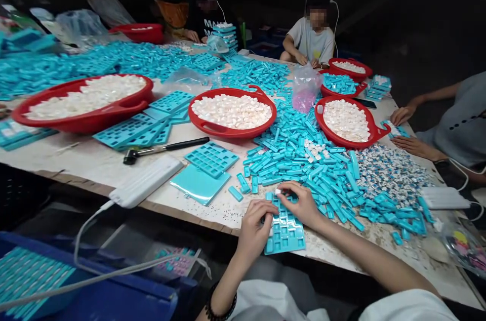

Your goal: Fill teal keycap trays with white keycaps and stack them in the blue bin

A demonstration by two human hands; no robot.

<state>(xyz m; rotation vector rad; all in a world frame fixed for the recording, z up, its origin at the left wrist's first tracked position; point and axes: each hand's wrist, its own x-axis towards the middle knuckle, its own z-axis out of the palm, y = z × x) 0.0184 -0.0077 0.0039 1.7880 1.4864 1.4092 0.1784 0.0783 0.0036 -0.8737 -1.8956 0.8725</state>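
Note:
A light-blue grid tray [283, 245] with square openings lies at the table's front edge, just before me. Over its left side, my left hand [253, 225] rests with fingers curled together; what lies between them is hidden. At the tray's far end my right hand [301, 203] pinches a small white square piece [278, 192] between thumb and forefinger. Right behind the hands spreads a heap of loose blue strip pieces [311, 174], with a few white pieces on it.
Red baskets [232, 131] of white pieces stand behind. To the left are a black-handled hammer [186, 144], a flat blue panel [199, 187] and a white power bank [146, 182] with a cable. Small parts [391, 169] and a co-worker's hands [412, 146] are at right.

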